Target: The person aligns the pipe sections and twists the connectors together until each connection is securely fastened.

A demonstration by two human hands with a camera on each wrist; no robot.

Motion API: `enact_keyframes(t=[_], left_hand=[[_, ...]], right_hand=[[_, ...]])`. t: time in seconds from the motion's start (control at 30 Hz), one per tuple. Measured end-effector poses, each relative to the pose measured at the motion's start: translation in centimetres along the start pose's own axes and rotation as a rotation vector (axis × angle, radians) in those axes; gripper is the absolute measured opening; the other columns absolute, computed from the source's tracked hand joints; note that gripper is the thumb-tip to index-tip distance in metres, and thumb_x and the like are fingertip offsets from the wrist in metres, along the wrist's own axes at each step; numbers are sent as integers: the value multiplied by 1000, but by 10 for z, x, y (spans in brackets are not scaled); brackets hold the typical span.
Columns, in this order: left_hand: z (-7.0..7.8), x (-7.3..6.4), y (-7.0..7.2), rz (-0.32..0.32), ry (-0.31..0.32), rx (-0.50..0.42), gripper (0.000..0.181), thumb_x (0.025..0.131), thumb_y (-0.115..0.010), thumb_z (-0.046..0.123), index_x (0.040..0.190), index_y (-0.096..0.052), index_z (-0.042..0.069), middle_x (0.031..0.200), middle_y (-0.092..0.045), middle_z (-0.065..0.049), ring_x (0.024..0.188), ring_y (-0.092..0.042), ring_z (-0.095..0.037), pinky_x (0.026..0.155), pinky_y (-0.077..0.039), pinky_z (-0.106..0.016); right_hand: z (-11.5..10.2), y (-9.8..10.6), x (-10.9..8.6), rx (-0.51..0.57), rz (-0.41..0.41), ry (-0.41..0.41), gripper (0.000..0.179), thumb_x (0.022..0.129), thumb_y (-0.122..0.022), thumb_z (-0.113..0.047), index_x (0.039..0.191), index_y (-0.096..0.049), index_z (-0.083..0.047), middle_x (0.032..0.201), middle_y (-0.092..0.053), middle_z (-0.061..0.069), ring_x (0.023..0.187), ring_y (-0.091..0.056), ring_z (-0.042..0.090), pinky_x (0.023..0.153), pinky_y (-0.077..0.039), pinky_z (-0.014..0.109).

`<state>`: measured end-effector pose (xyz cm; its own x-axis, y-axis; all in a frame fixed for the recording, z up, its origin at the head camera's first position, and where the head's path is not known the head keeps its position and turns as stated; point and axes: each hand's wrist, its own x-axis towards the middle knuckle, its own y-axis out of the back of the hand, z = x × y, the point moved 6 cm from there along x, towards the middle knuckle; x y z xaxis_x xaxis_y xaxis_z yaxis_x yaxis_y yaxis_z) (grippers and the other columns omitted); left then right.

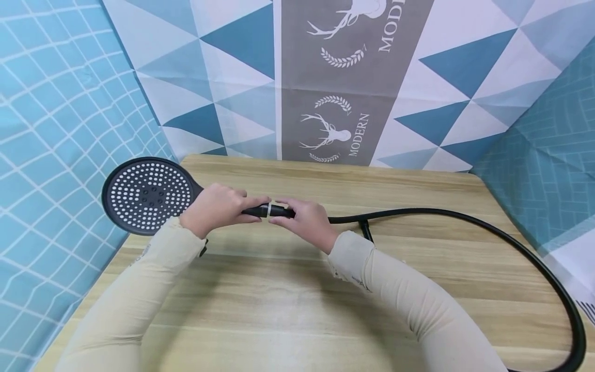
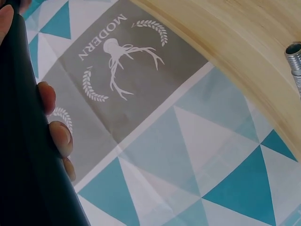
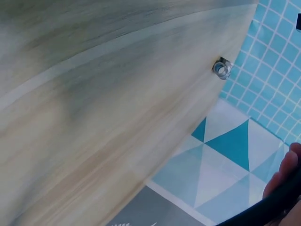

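Note:
A round black shower head (image 1: 151,196) with pale nozzles is on the left in the head view. My left hand (image 1: 220,206) grips its handle, with fingertips curled round the dark handle (image 2: 28,122) in the left wrist view. My right hand (image 1: 307,219) pinches the black end fitting (image 1: 281,211) of a shower hose (image 1: 418,211). Handle and fitting meet end to end between the hands, a pale ring (image 1: 269,210) showing at the joint. Whether the threads are engaged cannot be seen. In the right wrist view, fingers (image 3: 288,165) wrap the dark hose (image 3: 268,209).
The hose loops right and down along the wooden table (image 1: 279,299). A small black bar-like part (image 1: 366,231) lies beneath it. A threaded metal fitting (image 2: 294,59) stands on the table in the left wrist view. Patterned sheets (image 1: 241,51) rise behind and at both sides.

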<state>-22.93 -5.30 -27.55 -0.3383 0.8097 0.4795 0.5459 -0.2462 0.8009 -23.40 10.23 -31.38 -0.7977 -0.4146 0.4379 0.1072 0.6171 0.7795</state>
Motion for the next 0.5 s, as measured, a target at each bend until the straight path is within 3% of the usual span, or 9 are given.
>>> enact_keyframes(t=[0.07,0.3,0.5], left_hand=[[-1,1,0,-4,3,8,43,73,-82,43,109,-70,22,54,-54,-3,38,-43,-15,38,-40,-32],[0,2,0,-12,6,11,42,75,-81,44,109,-69,23,54,-53,-3,39,-43,-14,38,-40,-32],[1,3,0,-15,8,9,41,74,-81,43,108,-68,23,53,-52,-2,39,-42,-14,38,-39,-32]], right_hand=[[1,0,0,20,20,-7,45,82,-78,-33,119,-67,-11,92,-73,5,64,-59,11,62,-48,25],[1,1,0,42,75,51,33,81,-78,-30,107,-71,-11,98,-73,1,78,-67,13,69,-52,29],[-3,2,-2,-13,110,142,33,82,-78,-27,107,-70,-8,95,-74,2,73,-67,12,65,-53,29]])
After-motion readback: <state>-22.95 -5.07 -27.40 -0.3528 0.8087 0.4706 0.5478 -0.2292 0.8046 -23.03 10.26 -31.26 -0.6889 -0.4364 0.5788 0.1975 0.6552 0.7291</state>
